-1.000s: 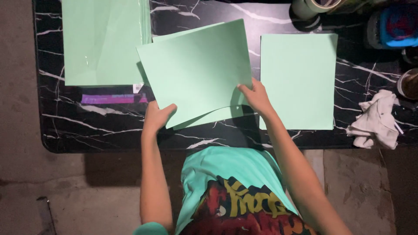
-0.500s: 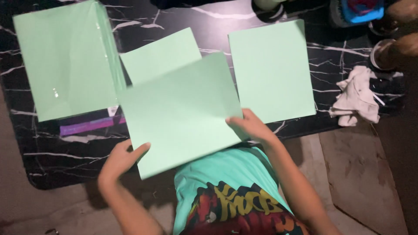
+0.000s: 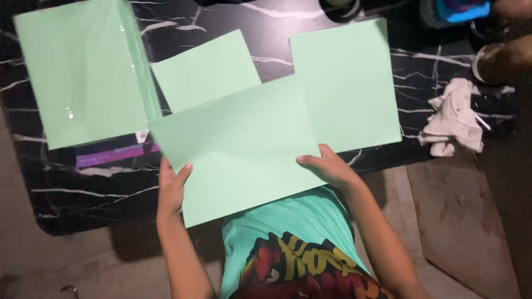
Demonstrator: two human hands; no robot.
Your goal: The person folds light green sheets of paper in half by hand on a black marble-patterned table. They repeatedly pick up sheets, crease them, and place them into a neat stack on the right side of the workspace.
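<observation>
Here, in the head view, both hands hold one light green sheet point(image 3: 244, 149) above the near edge of the black marbled table point(image 3: 100, 194). The left hand point(image 3: 172, 188) pinches its left edge, fingers together; the right hand point(image 3: 327, 166) grips its near right corner. Farther off lie a second sheet point(image 3: 208, 69), a third point(image 3: 346, 83), a wrapped paper stack point(image 3: 80, 72) at far left, and a white rag point(image 3: 454, 119) at right.

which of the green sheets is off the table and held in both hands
The front sheet, gripped by the left hand and right hand; the others lie flat on the table.
</observation>
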